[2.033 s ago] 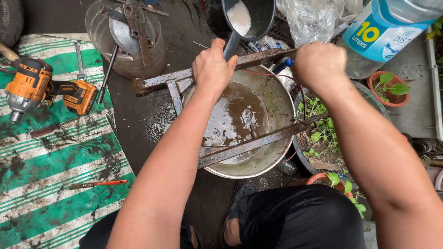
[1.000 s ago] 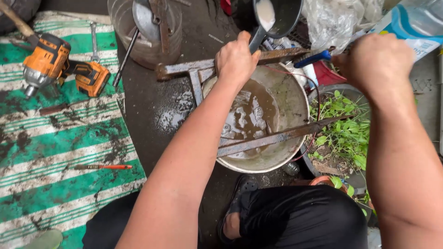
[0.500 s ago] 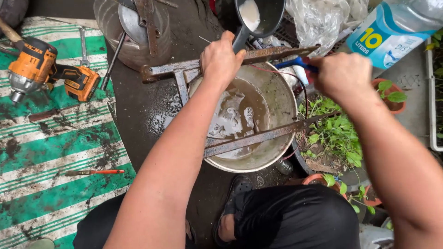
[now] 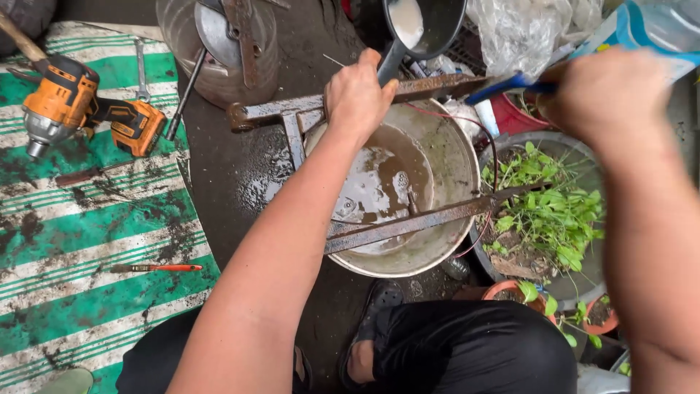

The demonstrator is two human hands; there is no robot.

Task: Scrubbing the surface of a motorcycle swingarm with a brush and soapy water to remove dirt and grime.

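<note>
My left hand point(image 4: 359, 96) grips the far rusty metal bar point(image 4: 292, 111) that lies across a dirty white basin point(image 4: 452, 157) holding brown water. A second rusty bar point(image 4: 408, 224) spans the basin's near side. Blurred at the upper right, my right hand point(image 4: 594, 98) is closed on a blue handle point(image 4: 503, 87) that points left toward the bar. A dark ladle point(image 4: 423, 25) with white liquid sits just beyond my left hand.
An orange cordless impact driver point(image 4: 76, 109) lies on a green and white striped mat point(image 4: 87, 241), with a wrench point(image 4: 141, 69) and a small orange screwdriver point(image 4: 157, 268). A clear tub with metal parts point(image 4: 222, 44) stands behind. Potted green plants point(image 4: 543, 211) are at the right.
My right hand has moved from the basin's far rim out to the right and now holds a blue handle. My left hand stays on the bar. The view has shifted slightly.
</note>
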